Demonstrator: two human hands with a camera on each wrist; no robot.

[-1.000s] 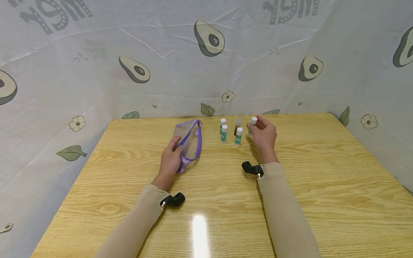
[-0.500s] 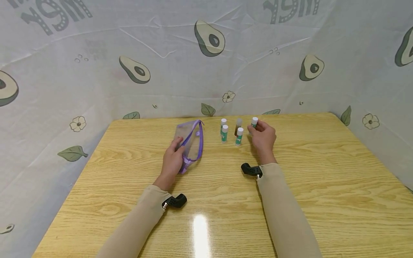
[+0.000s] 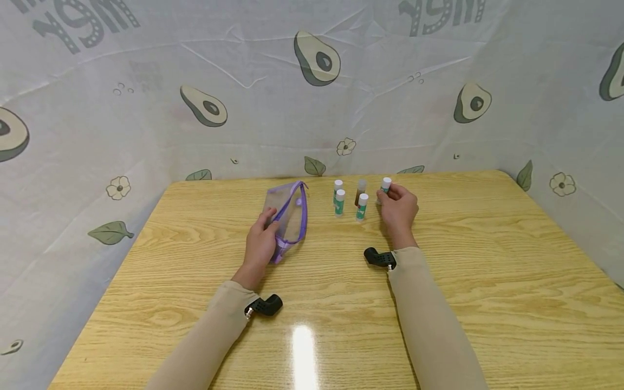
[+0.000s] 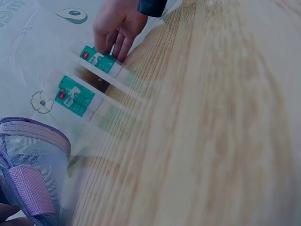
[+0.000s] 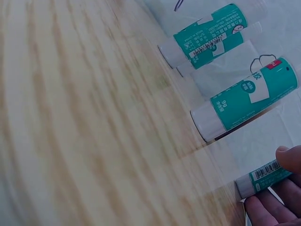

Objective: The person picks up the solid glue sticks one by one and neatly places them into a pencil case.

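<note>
My left hand (image 3: 260, 241) grips the near left side of a mesh zip pouch (image 3: 304, 216) with purple trim, its mouth parted. In the left wrist view, part of the pouch (image 4: 35, 148) shows at lower left. To the right, my right hand (image 3: 400, 211) pinches a white-capped glue stick (image 3: 386, 183) with a green label, upright. Its base (image 5: 245, 186) is right at the table surface in the right wrist view; the fingers cover much of its body. Between the hands stand three more such glue sticks, including the front right one (image 3: 361, 208), and a brown tube (image 3: 360, 196) with a greyish cap.
The wooden table (image 3: 322, 287) reaches back to a pale cloth (image 3: 253, 124) printed with avocados and leaves. This cloth also hangs along both sides. A black wrist-camera mount sticks out from each sleeve.
My right fingers have slid from beside the cap down to the glue stick's body. The left hand keeps its hold on the pouch, almost unmoved.
</note>
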